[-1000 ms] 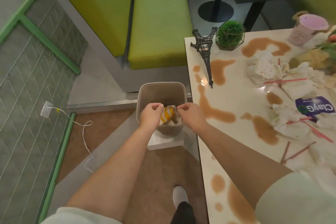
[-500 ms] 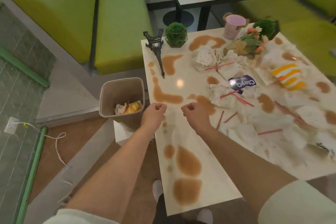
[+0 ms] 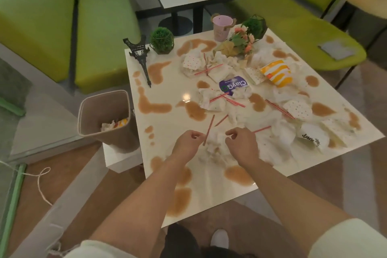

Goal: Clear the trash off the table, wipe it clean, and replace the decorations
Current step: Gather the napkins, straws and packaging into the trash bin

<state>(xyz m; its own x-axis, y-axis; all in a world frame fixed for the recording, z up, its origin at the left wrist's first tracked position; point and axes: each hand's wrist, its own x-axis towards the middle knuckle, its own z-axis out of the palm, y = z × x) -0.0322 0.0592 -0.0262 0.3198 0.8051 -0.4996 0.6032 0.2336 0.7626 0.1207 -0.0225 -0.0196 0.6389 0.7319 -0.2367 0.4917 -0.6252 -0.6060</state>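
The white table (image 3: 184, 81) is covered with brown spills (image 3: 155, 108), crumpled tissues, red straws, a purple ClayGo packet (image 3: 233, 86), a yellow striped wrapper (image 3: 276, 72) and a tipped white paper cup (image 3: 312, 134). My left hand (image 3: 187, 145) and my right hand (image 3: 240, 144) hover with curled fingers on either side of a crumpled tissue (image 3: 215, 142) near the front edge. I see nothing held in either. A red straw (image 3: 209, 130) lies just right of my left fingertips. A brown bin (image 3: 117, 138) with some trash inside stands left of the table.
Decorations stand at the table's far edge: a black Eiffel tower model (image 3: 139, 54), a green ball plant (image 3: 161, 40), a pink cup (image 3: 222, 27), flowers (image 3: 240, 42) and a second plant (image 3: 254, 26). Green benches (image 3: 100, 27) flank the table. The bin rests on a white box (image 3: 123, 159).
My hands left the bin, where they dropped a yellow striped wrapper, and swung right over the table. They now hover above a crumpled tissue near the front edge.
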